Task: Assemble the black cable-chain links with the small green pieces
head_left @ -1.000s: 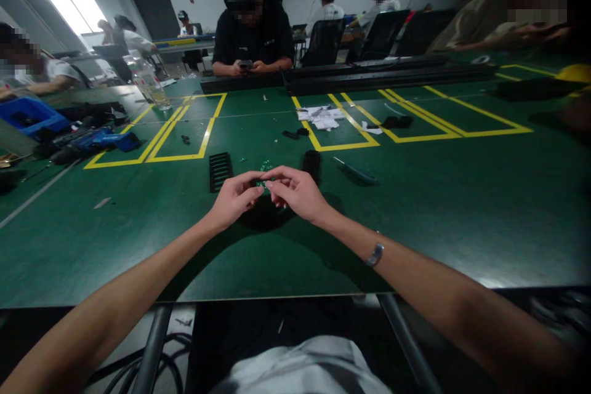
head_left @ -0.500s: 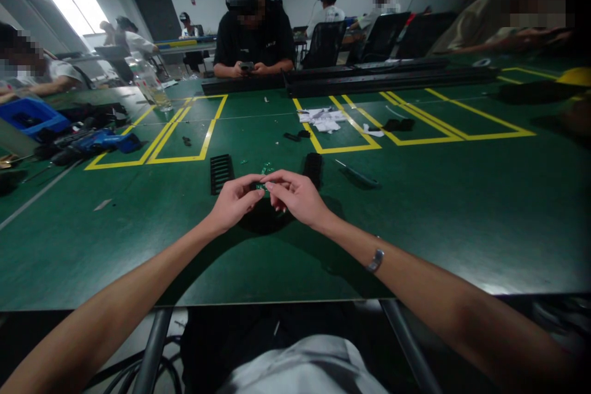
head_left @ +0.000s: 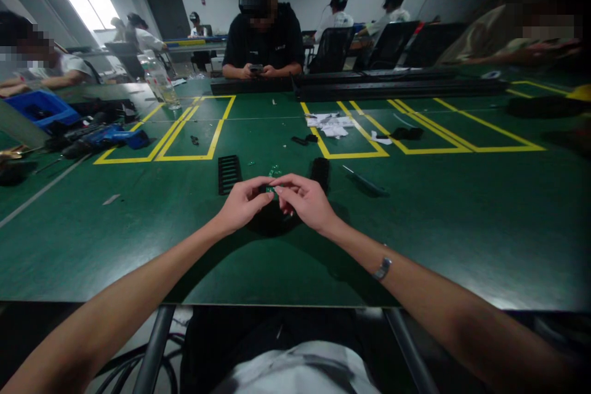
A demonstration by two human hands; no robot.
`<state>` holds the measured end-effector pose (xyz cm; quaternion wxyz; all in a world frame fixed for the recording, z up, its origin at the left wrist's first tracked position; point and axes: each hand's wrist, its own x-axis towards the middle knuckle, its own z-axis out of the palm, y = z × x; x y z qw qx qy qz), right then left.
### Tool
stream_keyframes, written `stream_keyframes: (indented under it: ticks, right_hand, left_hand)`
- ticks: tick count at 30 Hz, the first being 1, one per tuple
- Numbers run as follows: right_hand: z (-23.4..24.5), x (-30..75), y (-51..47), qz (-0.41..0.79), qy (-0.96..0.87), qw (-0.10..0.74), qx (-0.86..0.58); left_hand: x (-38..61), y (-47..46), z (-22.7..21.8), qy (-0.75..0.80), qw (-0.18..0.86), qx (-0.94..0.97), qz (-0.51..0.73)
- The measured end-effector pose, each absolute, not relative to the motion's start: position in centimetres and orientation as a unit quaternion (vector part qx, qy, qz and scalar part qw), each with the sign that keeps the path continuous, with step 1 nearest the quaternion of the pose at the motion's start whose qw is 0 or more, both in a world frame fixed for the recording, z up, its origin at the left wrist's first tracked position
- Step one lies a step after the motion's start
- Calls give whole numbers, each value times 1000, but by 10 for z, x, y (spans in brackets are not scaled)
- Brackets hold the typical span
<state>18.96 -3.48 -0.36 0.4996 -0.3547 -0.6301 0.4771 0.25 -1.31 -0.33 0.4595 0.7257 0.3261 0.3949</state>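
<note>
My left hand (head_left: 246,202) and my right hand (head_left: 305,198) meet above the table, fingertips touching. Between them shows a bit of a small green piece (head_left: 271,189), pinched by thumbs and forefingers; it looks like a circuit board, mostly hidden. Just beyond the fingertips lie several small green pieces (head_left: 276,170). Left of them rests a black slotted tray (head_left: 229,174), close to my left hand. A second black part (head_left: 320,173) lies behind my right hand, partly covered by it.
A screwdriver (head_left: 367,181) lies to the right. White paper scraps (head_left: 330,124) and small black parts (head_left: 305,140) are farther back. On the left are a blue power drill (head_left: 108,136), a blue bin (head_left: 41,109) and a bottle (head_left: 161,83). Long black bars (head_left: 392,87) cross the back; a person sits behind them.
The whole view has shifted slightly, so everything sits a little farther right. Both hands keep their pinch at nearly the same place over the table.
</note>
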Motion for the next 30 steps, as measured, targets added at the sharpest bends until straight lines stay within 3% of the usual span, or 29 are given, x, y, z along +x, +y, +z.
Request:
stream_keyframes:
  ticks: [30]
  right_hand:
    - [1, 193, -40, 467, -643, 484, -366]
  left_hand:
    - [6, -17, -3, 318, 439, 746, 387]
